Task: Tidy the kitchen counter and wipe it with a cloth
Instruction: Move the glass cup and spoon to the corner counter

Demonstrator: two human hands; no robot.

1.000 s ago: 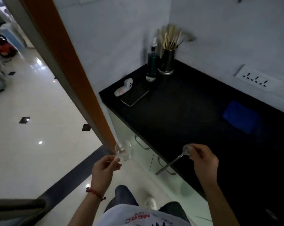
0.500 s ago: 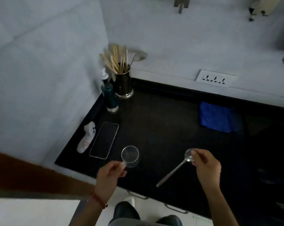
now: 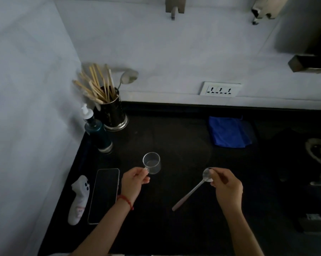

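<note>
My left hand [image 3: 134, 183] pinches the handle of a small clear glass cup [image 3: 152, 162] and holds it above the black counter [image 3: 174, 141]. My right hand [image 3: 227, 189] grips a metal spoon [image 3: 191, 191] at its bowl, with the handle pointing down to the left. A folded blue cloth [image 3: 229, 132] lies on the counter near the back wall, to the right of the middle, apart from both hands.
In the back left corner stand a metal holder of wooden sticks [image 3: 110, 112] and a teal pump bottle [image 3: 97, 130]. A phone [image 3: 104, 194] and a white handheld device [image 3: 79, 199] lie along the left edge. A wall socket [image 3: 220, 89] sits above the counter. Dim objects crowd the right side.
The view has swung from the doorway onto the counter and come closer. Both hands now hover over the counter, still holding the cup and the spoon.
</note>
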